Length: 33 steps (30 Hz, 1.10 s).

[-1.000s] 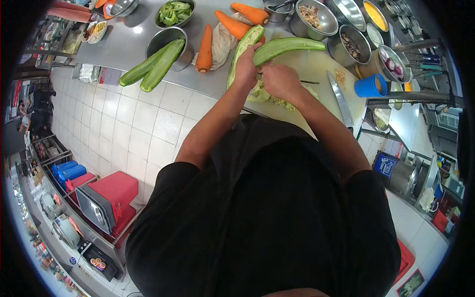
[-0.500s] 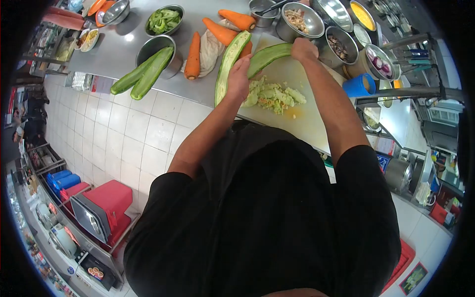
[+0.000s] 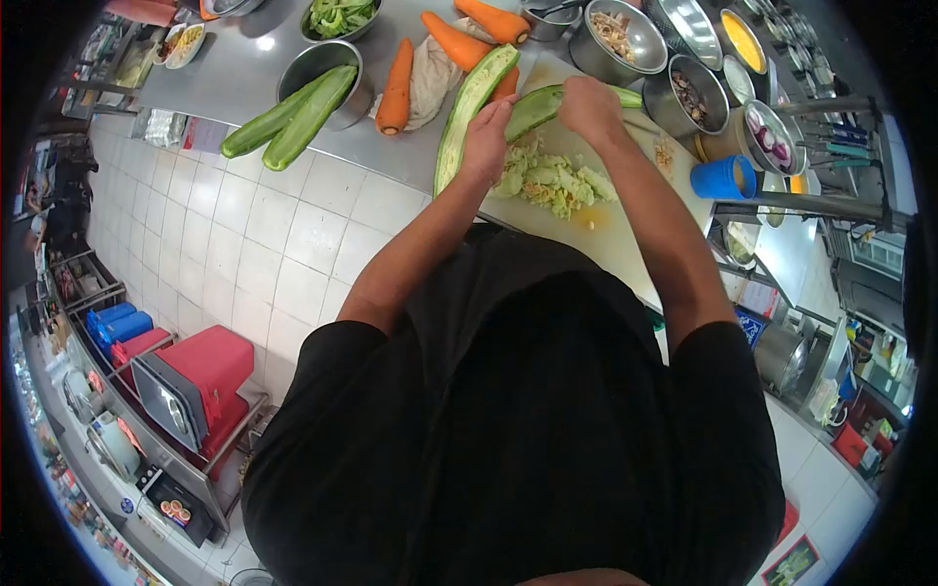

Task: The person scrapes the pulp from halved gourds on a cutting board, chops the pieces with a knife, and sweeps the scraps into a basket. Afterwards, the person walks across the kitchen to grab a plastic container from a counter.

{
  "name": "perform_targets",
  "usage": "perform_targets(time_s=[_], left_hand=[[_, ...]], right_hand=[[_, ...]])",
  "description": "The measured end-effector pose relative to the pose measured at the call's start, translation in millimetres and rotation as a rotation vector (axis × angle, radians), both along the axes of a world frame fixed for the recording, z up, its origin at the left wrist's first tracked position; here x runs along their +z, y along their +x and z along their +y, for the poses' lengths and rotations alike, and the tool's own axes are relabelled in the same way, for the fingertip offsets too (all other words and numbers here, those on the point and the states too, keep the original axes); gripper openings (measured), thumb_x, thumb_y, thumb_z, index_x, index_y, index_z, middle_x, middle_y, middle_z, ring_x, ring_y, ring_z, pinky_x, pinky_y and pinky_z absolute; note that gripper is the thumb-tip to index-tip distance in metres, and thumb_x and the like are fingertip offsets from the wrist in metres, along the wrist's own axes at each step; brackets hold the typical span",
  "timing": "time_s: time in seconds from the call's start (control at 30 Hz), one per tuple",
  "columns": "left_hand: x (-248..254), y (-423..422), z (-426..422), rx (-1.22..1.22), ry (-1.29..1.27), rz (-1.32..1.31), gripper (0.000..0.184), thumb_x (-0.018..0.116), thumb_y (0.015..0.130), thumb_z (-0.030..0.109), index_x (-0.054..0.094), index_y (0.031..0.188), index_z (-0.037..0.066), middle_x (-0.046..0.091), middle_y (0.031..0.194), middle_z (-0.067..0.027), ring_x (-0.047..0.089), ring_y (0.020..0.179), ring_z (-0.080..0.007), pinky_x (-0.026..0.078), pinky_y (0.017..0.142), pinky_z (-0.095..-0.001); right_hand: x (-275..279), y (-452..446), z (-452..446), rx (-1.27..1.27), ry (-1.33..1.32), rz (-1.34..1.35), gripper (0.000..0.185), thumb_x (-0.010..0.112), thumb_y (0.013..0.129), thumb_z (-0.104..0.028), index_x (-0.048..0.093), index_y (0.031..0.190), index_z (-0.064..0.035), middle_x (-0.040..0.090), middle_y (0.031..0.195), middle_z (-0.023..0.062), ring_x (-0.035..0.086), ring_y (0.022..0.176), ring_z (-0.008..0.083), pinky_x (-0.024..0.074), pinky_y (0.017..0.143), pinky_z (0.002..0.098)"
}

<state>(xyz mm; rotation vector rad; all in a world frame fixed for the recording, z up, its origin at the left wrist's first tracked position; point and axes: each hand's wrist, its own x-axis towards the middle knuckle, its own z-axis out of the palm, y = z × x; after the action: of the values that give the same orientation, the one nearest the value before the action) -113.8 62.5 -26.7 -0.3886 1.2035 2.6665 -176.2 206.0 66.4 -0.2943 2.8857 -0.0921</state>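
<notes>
A halved green cucumber [image 3: 535, 109] lies across the white cutting board [image 3: 625, 249] with its far end pointing right. My left hand [image 3: 486, 146] grips its left end, the fingertips partly hidden. Over the middle of that half is my right hand [image 3: 589, 107], its fingers closed; what they hold is hidden beneath the fist. Another cucumber half [image 3: 469, 103], its pale hollowed inside facing up, rests to the left, against my left hand. Wet yellow-green pulp [image 3: 559, 181] is heaped on the board below my hands.
Two whole cucumbers [image 3: 311, 119] lean out of a steel pot [image 3: 357, 103] at the left. Several carrots [image 3: 395, 88] lie by a cloth [image 3: 430, 88]. Steel bowls of cut food, including a bowl of mushrooms [image 3: 689, 98], and a blue cup [image 3: 723, 179] stand to the right.
My right hand has moved left from the far end of the cucumber half to its middle, so the right end now shows. The view has shifted slightly.
</notes>
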Motion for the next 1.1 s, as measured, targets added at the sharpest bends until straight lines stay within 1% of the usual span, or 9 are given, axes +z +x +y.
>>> perform_targets(time_s=[0.23,0.4,0.53,0.63,0.77,0.87,0.97,1.0,1.1], left_hand=[[-25,-4,10,0.059,-0.013,0.083,0.032,0.05,0.101,0.018,0.06,0.122,-0.004,0.064,0.113,-0.0082,0.057,0.104,-0.0146,0.045,0.093,-0.0283],[-21,-11,9,0.029,-0.14,0.119,0.031,0.051,0.101,0.017,0.061,0.12,-0.004,0.064,0.111,-0.0084,0.057,0.106,-0.015,0.043,0.095,-0.0293],[-33,-3,14,0.033,0.059,0.033,0.031,0.051,0.101,0.021,0.064,0.117,-0.002,0.064,0.109,-0.0068,0.056,0.101,-0.0148,0.044,0.091,-0.0283],[-28,-1,6,-0.011,-0.015,-0.027,0.031,0.05,0.101,0.021,0.064,0.117,-0.002,0.064,0.109,-0.0071,0.057,0.1,-0.0146,0.045,0.088,-0.0281],[-7,-6,8,0.009,-0.079,0.059,0.031,0.05,0.101,0.02,0.063,0.119,-0.002,0.064,0.111,-0.007,0.057,0.101,-0.0147,0.045,0.09,-0.0284],[-14,-4,3,-0.032,0.099,-0.042,0.031,0.051,0.101,0.019,0.063,0.12,-0.002,0.064,0.112,-0.0072,0.058,0.102,-0.0151,0.044,0.093,-0.0281],[-25,-14,-4,-0.003,-0.058,0.076,0.031,0.051,0.1,0.017,0.061,0.123,-0.002,0.064,0.113,-0.0085,0.06,0.101,-0.0162,0.047,0.09,-0.0285],[-17,-14,-8,-0.039,-0.069,0.083,0.035,0.049,0.101,0.018,0.055,0.13,-0.002,0.062,0.118,-0.0128,0.062,0.105,-0.0216,0.054,0.088,-0.0368],[0,-9,-15,-0.054,-0.044,0.038,0.034,0.047,0.101,0.015,0.054,0.13,-0.003,0.062,0.119,-0.0136,0.062,0.107,-0.0226,0.054,0.092,-0.0387]], right_hand=[[4,45,-47,0.204,-0.057,-0.053,0.022,0.065,0.076,-0.02,0.074,0.088,-0.0039,0.072,0.092,0.0179,0.07,0.088,0.0349,0.0553,0.078,0.0444],[-2,2,-12,0.074,0.041,-0.09,0.021,0.06,0.079,-0.018,0.074,0.089,-0.0048,0.071,0.096,0.0179,0.07,0.091,0.033,0.0545,0.081,0.0466],[4,44,-42,0.164,-0.101,-0.191,0.027,0.065,0.074,-0.019,0.072,0.093,-0.0014,0.07,0.097,0.0213,0.069,0.093,0.0349,0.0549,0.08,0.046],[-4,39,-40,0.126,-0.068,-0.289,0.029,0.065,0.072,-0.018,0.071,0.093,-0.0006,0.07,0.096,0.0218,0.068,0.092,0.0363,0.0545,0.08,0.0466],[6,20,-23,0.012,-0.066,-0.267,0.027,0.064,0.071,-0.018,0.072,0.09,-0.0014,0.07,0.095,0.0216,0.069,0.091,0.036,0.054,0.079,0.0471],[-16,50,-37,0.229,-0.059,-0.244,0.024,0.062,0.074,-0.018,0.072,0.09,-0.0037,0.07,0.092,0.0206,0.068,0.089,0.0358,0.0533,0.079,0.0476],[-5,75,-14,0.271,-0.112,-0.195,0.019,0.06,0.076,-0.018,0.071,0.085,-0.0049,0.069,0.087,0.0191,0.067,0.086,0.0364,0.0527,0.078,0.0479],[-1,80,-1,0.226,-0.117,-0.139,0.019,0.06,0.077,-0.019,0.07,0.084,-0.0049,0.069,0.086,0.0186,0.067,0.085,0.0367,0.0525,0.077,0.0481],[1,89,32,0.131,-0.115,-0.017,0.02,0.06,0.079,-0.023,0.069,0.084,-0.0053,0.069,0.083,0.0178,0.066,0.082,0.0373,0.0521,0.076,0.0486]])
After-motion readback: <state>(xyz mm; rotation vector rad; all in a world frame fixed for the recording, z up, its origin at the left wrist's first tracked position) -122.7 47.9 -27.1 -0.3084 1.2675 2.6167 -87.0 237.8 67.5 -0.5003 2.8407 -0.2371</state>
